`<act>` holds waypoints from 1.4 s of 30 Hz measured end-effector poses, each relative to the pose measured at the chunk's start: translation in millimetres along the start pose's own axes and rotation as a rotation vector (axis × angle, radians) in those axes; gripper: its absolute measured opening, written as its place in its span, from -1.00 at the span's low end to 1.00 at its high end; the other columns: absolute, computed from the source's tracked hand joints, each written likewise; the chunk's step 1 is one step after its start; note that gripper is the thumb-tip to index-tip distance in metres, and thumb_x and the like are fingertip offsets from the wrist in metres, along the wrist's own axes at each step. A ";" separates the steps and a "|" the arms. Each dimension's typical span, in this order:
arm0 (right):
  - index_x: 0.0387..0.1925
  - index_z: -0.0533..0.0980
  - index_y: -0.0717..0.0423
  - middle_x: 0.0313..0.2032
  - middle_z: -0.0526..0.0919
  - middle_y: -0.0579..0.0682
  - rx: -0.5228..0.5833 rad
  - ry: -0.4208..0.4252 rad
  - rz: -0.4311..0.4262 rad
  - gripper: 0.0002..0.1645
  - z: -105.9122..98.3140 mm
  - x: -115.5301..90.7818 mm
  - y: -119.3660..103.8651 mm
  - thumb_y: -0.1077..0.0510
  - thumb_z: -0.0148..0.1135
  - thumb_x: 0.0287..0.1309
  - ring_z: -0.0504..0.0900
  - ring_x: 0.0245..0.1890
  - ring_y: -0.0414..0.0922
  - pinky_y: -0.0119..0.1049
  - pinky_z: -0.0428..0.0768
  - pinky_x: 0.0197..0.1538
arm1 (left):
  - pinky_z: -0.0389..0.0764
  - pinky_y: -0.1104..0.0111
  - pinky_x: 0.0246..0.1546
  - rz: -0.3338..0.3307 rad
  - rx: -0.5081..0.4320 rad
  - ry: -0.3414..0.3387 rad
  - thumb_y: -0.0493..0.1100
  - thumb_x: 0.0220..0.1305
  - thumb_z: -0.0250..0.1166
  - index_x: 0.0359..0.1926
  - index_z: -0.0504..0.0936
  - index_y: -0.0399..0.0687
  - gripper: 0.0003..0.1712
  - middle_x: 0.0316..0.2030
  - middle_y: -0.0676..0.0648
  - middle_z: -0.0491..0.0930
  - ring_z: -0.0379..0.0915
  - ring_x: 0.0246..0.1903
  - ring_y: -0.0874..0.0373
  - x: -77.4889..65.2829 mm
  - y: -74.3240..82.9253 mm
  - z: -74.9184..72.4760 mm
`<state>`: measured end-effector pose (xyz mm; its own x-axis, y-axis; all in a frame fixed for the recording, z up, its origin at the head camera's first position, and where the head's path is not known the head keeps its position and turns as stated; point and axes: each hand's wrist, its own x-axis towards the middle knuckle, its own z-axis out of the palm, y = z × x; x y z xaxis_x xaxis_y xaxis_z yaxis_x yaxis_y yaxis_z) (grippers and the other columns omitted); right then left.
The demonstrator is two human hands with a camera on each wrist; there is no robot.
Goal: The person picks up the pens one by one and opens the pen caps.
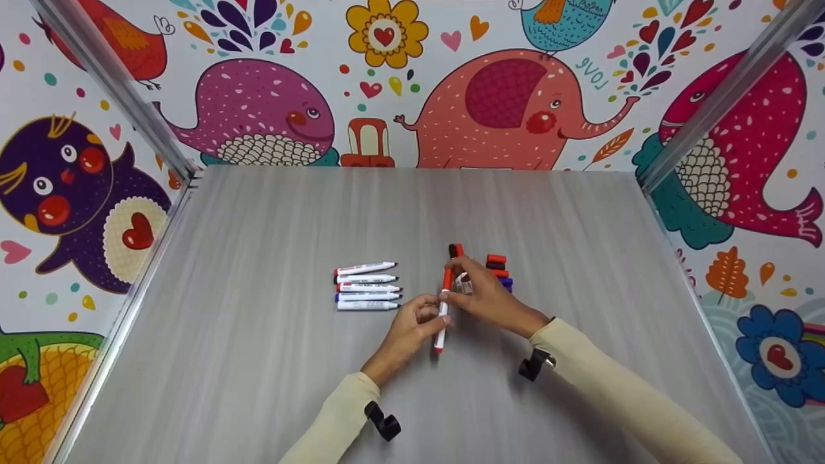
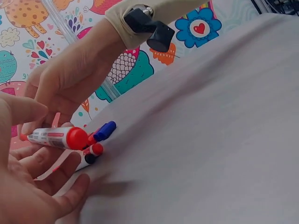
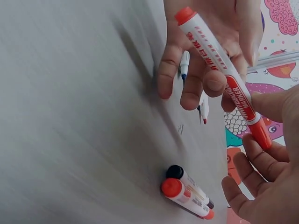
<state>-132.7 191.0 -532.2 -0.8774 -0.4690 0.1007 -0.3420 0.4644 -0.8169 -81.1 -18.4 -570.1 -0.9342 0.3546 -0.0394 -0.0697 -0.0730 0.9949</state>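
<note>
A white whiteboard marker with red ends (image 1: pixel 442 322) is held between both hands, its red cap (image 1: pixel 447 278) pointing away from me. My left hand (image 1: pixel 411 330) pinches the white barrel between thumb and fingers. The right hand (image 1: pixel 488 298) grips the capped end, as the right wrist view also shows with the marker (image 3: pixel 219 65) slanting across. Under and beside the right hand lie two more markers, one red-ended (image 3: pixel 187 200) and one black-ended (image 3: pixel 194 184), side by side on the table, partly hidden in the head view.
Left of the hands, several uncapped white markers (image 1: pixel 368 288) lie in a neat column, tips to the right. Loose caps lie right of the right hand: red (image 1: pixel 496 258), black (image 1: pixel 495 266) and blue (image 1: pixel 506 282). Patterned walls (image 1: pixel 515 129) border the grey table (image 1: pixel 258 361).
</note>
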 end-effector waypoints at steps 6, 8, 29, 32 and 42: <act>0.32 0.50 0.21 0.11 0.69 0.19 -0.010 0.018 -0.038 -0.37 0.3 -5.9 -1.8 0.13 0.57 0.36 0.68 0.08 0.07 0.21 0.67 0.22 | 0.59 0.34 -0.05 0.028 0.174 -0.021 -0.28 0.39 0.45 0.17 0.64 -0.35 -0.60 -0.24 -0.11 0.83 0.66 -0.19 0.17 -1.3 5.2 -5.9; 0.31 0.52 0.25 0.14 0.68 0.25 -0.018 0.018 -0.047 -0.37 -0.3 -7.3 -1.9 0.12 0.58 0.36 0.68 0.07 0.04 0.22 0.67 0.21 | 0.60 0.32 -0.02 0.036 0.231 -0.026 -0.26 0.41 0.45 0.17 0.67 -0.28 -0.63 -0.26 -0.04 0.83 0.67 -0.18 0.17 -1.6 8.1 -8.3; -0.14 0.72 0.09 -0.21 0.73 -0.10 -0.067 -0.070 -0.112 -0.84 -6.9 -20.5 4.6 0.18 0.58 0.33 0.63 -0.22 -0.20 -0.31 0.69 -0.09 | 0.63 0.26 -0.13 0.296 0.758 -0.051 -0.28 0.41 0.51 -0.03 0.82 -0.12 -0.85 -0.20 -0.02 0.77 0.57 -0.18 0.15 3.6 22.1 -20.0; -0.14 0.73 0.10 -0.21 0.75 -0.10 -0.084 -0.099 -0.125 -0.85 -7.7 -21.6 4.9 0.25 0.58 0.31 0.63 -0.23 -0.20 -0.29 0.68 -0.10 | 0.62 0.25 -0.15 0.325 0.802 -0.053 -0.30 0.41 0.51 -0.03 0.83 -0.13 -0.85 -0.19 -0.02 0.80 0.56 -0.19 0.12 3.8 22.9 -22.0; -0.08 0.80 0.07 -0.17 0.81 -0.08 -0.071 -0.144 -0.080 -0.86 -8.4 -25.5 2.3 0.28 0.51 0.38 0.60 -0.21 -0.17 -0.30 0.61 -0.06 | 0.64 0.23 -0.12 0.396 0.939 -0.086 -0.27 0.41 0.52 0.00 0.83 -0.10 -0.82 -0.16 0.00 0.81 0.56 -0.15 0.13 3.8 23.0 -25.6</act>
<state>-113.9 210.3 -531.8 -0.7908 -0.6071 0.0772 -0.4361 0.4705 -0.7671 -95.2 -42.6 -549.8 -0.7995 0.5325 0.2780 0.5758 0.5474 0.6074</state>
